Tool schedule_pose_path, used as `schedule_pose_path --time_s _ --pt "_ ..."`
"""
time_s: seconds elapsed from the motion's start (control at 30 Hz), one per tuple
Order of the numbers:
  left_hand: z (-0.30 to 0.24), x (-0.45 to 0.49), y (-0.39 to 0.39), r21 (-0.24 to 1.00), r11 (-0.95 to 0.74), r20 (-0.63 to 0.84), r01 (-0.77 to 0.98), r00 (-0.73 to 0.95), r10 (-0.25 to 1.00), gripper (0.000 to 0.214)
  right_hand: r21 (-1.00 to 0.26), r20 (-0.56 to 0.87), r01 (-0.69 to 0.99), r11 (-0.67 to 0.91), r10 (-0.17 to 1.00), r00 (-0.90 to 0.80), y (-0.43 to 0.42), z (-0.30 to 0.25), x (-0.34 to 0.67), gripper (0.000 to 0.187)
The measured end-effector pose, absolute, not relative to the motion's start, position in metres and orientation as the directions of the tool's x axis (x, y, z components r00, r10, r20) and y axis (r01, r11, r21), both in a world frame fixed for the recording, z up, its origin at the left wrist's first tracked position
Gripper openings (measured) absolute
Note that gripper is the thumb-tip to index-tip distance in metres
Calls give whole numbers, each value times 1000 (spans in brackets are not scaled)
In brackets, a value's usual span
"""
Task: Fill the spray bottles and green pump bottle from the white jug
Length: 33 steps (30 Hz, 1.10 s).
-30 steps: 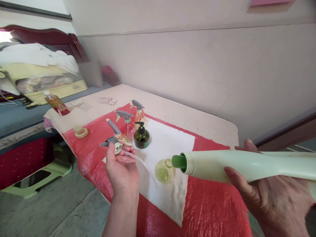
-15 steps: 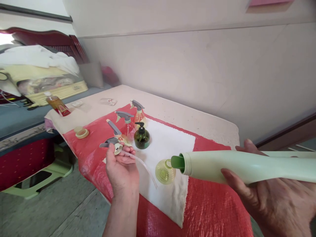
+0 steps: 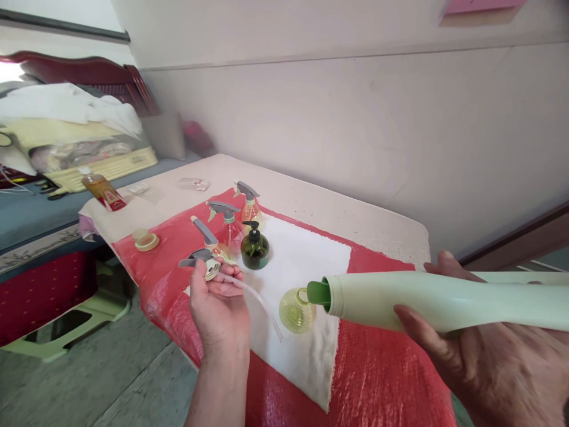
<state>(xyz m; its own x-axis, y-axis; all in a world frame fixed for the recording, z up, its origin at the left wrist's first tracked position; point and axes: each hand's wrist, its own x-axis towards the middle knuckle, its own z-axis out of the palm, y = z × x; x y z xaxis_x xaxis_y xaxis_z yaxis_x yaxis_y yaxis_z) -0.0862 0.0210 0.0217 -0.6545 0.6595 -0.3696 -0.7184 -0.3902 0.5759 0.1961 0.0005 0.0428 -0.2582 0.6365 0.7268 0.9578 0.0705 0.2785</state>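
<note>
My right hand [image 3: 489, 362] grips a large pale green bottle [image 3: 427, 299], held on its side. Its green spout [image 3: 319, 293] sits right at the mouth of a small yellow round bottle [image 3: 297, 310] standing open on a white cloth [image 3: 302, 261]. My left hand [image 3: 220, 305] holds a grey trigger sprayer head [image 3: 202, 261] with a clear dip tube [image 3: 258, 299] trailing to the right, just left of the yellow bottle.
Three spray bottles [image 3: 229, 222] and a dark green pump bottle [image 3: 254, 246] stand on red plastic sheeting [image 3: 382, 379] over the table. A yellow cap [image 3: 145, 239] and an amber bottle [image 3: 101, 188] lie further left. A bed with bedding [image 3: 66, 118] is behind.
The big green bottle has shifted slightly left and down, bringing its spout closer over the yellow bottle's mouth. My left hand has barely moved.
</note>
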Motion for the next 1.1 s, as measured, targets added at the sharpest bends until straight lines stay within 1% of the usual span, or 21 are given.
schedule_pose_path --time_s 0.17,0.3,0.5,0.63,0.77,0.87,1.1 --pt "22 -87 21 565 -396 -373 -724 -652 660 30 303 746 950 80 600 -289 2 45 194 88" --pt "21 -87 21 562 -397 -368 -726 -649 666 30 299 731 952 66 625 -273 1 45 194 90" --pt "21 -87 22 561 -405 -358 -721 -654 667 29 295 733 955 43 631 -255 -2 46 194 90" --pt "20 -87 22 566 -400 -358 -721 -652 669 30 265 724 962 60 647 -239 0 46 193 93" --pt "19 -87 21 574 -395 -348 -717 -651 675 30 241 734 967 79 637 -235 -2 45 192 88" --pt "17 -89 20 578 -392 -336 -716 -647 685 30 227 723 970 88 652 -228 -3 45 193 86" --pt "16 -89 21 574 -396 -344 -717 -650 678 30 230 703 967 110 669 -243 -2 45 193 89"
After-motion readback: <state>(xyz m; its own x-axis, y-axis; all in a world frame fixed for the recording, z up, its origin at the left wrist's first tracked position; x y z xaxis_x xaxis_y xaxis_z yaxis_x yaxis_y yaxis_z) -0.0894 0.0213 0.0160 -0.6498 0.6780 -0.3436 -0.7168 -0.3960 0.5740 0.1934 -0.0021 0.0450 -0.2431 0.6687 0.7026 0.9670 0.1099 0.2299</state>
